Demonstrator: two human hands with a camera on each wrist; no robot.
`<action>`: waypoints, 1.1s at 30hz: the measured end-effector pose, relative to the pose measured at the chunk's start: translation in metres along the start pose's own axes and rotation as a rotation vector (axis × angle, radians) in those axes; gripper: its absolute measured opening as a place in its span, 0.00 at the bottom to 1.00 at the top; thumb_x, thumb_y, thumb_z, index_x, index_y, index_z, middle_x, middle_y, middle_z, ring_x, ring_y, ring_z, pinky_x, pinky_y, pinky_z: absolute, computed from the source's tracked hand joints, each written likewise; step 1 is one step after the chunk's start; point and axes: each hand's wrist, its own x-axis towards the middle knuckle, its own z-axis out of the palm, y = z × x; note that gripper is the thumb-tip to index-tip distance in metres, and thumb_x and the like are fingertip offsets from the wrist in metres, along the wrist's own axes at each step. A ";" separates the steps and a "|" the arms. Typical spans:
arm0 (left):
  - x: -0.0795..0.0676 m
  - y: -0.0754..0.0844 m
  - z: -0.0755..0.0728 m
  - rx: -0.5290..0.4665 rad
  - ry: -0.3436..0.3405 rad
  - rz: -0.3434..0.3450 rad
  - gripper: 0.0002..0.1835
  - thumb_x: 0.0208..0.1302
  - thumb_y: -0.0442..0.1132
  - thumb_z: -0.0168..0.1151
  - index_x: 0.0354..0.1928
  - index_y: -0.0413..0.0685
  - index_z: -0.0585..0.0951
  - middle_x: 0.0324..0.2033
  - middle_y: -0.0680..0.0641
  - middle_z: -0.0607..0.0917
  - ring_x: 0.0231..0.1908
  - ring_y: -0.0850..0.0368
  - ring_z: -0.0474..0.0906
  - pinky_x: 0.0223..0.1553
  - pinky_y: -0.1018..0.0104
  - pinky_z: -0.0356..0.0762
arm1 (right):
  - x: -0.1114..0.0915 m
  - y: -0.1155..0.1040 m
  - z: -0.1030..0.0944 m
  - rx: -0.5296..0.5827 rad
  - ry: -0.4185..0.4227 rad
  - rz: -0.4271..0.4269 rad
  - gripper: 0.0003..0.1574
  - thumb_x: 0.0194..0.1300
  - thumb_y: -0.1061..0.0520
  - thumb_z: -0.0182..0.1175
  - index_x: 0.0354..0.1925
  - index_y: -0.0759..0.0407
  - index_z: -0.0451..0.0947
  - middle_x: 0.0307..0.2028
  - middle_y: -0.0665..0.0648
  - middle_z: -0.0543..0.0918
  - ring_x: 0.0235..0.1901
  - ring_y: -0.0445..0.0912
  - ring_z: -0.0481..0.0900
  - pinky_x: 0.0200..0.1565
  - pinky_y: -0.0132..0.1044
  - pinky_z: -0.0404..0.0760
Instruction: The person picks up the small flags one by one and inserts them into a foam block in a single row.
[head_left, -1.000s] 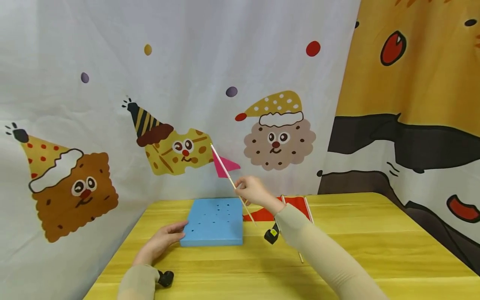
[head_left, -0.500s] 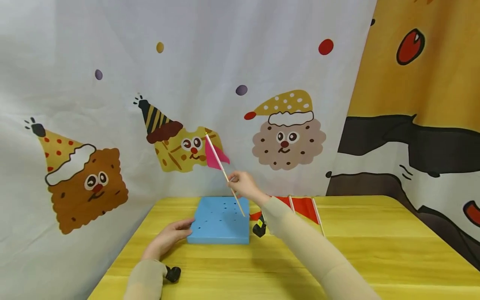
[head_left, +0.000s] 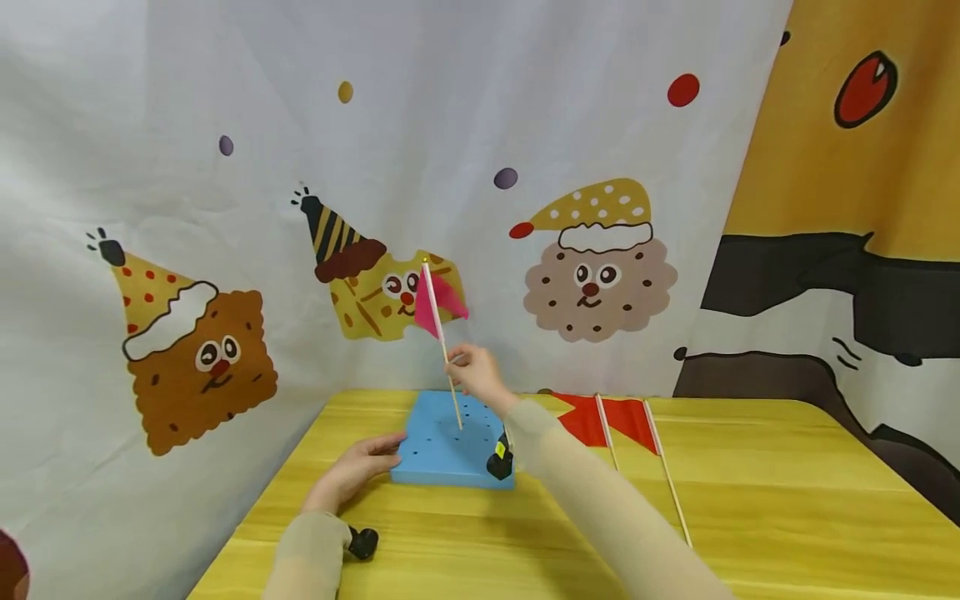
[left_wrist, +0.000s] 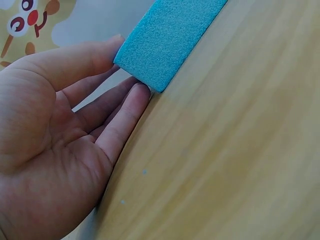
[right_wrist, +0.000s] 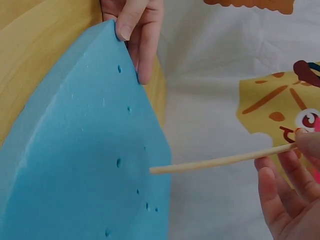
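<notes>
My right hand (head_left: 478,379) pinches the wooden stick (right_wrist: 215,162) of a small pink flag (head_left: 447,302) between thumb and fingers. The stick leans slightly, flag end up, with its bare lower end over a light blue foam block (head_left: 438,457). Several small holes dot the block's top. Whether the stick's tip touches the foam, I cannot tell. At the block's left front corner rests my left hand (left_wrist: 55,130), its thumb on the top edge and its fairly straight fingers against the side.
Two red flags (head_left: 630,417) on sticks lie on the yellow wood-grain table (head_left: 787,475) right of the block, partly behind the right sleeve (head_left: 592,500). A white cloth (head_left: 420,125) with cartoon biscuits hangs behind the table.
My right hand has carried the pink flag from the block's right edge leftward over its top, and the stick stands more upright. My left hand stays at the block. The head view has shifted left.
</notes>
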 end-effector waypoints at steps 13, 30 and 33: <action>0.001 -0.002 0.001 -0.001 0.009 0.007 0.30 0.70 0.39 0.58 0.71 0.40 0.64 0.70 0.34 0.61 0.68 0.36 0.58 0.64 0.49 0.64 | 0.007 0.014 0.017 0.057 0.062 0.082 0.11 0.68 0.57 0.61 0.46 0.61 0.80 0.38 0.57 0.84 0.36 0.58 0.85 0.26 0.44 0.84; 0.006 -0.007 0.000 -0.039 0.007 -0.017 0.30 0.69 0.39 0.60 0.71 0.43 0.65 0.70 0.37 0.61 0.68 0.38 0.58 0.65 0.48 0.63 | 0.013 0.022 0.027 0.026 0.059 0.050 0.11 0.69 0.57 0.60 0.48 0.61 0.80 0.40 0.58 0.84 0.36 0.57 0.85 0.27 0.45 0.84; 0.006 -0.007 -0.001 -0.038 0.008 -0.018 0.31 0.69 0.39 0.60 0.71 0.42 0.65 0.70 0.37 0.61 0.68 0.38 0.58 0.65 0.48 0.63 | 0.014 0.023 0.030 0.008 0.051 0.039 0.11 0.68 0.57 0.61 0.47 0.61 0.80 0.38 0.59 0.85 0.35 0.57 0.86 0.26 0.45 0.84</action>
